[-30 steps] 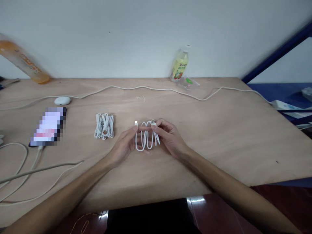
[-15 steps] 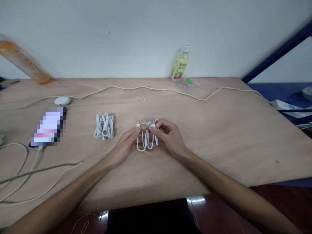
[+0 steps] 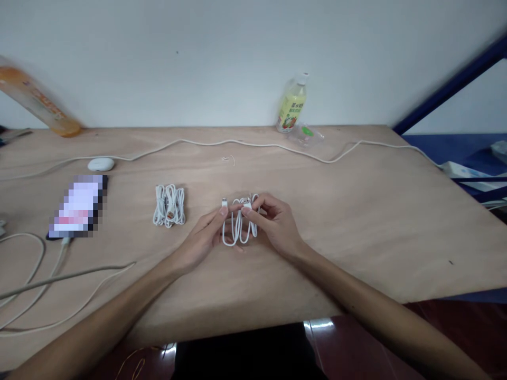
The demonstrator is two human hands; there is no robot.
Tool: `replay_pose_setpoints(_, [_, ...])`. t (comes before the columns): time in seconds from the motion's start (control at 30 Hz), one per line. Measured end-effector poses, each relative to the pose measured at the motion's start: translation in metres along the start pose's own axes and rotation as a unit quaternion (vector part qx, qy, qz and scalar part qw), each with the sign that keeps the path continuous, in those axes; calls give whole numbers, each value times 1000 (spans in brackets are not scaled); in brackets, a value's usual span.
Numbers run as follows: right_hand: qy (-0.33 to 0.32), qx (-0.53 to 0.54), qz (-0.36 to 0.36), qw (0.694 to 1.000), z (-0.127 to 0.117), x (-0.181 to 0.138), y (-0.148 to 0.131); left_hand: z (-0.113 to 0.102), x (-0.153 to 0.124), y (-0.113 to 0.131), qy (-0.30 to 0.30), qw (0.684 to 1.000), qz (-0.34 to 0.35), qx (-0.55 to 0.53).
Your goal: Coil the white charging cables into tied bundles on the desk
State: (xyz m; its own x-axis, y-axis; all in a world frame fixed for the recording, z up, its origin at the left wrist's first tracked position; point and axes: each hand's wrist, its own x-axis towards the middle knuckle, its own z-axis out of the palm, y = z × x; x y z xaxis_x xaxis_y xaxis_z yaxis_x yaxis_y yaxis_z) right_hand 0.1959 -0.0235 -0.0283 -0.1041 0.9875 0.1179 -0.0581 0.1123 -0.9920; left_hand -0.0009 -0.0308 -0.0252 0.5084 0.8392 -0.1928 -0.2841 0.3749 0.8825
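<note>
A white USB cable [image 3: 236,232] hangs in loose loops between my two hands, a little above the table. My left hand [image 3: 204,235] pinches one plug end [image 3: 224,202] between thumb and finger, with the metal tip pointing away from me. With thumb and fingertips my right hand [image 3: 277,219] grips the cable near its other connector [image 3: 247,202]. Some of the fingers are hidden behind the loops. To the left on the table lies a bundle of coiled white cables [image 3: 169,206], touched by neither hand.
On the left lie a phone [image 3: 77,206] with a cord plugged in, a white earbud case [image 3: 101,164] and loose cords. A long white cord [image 3: 206,143] crosses the back. A yellow drink bottle [image 3: 292,108], a plastic wrapper [image 3: 307,135] and an orange bottle [image 3: 41,103] stand or lie near the wall.
Both hands stay in nearly the same place on the cable. The right-hand connector has turned slightly; otherwise the scene looks alike.
</note>
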Motion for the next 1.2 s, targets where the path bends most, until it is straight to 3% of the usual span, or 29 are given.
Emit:
replay_pose_setpoints(0.9, [3, -8, -2, 1000, 0, 1, -1, -1, 0, -1, -10, 1000, -6, -13])
replay_pose_setpoints(1.2, [1, 87, 56, 995, 3, 1, -4, 1, 1, 6, 22, 999, 2, -31])
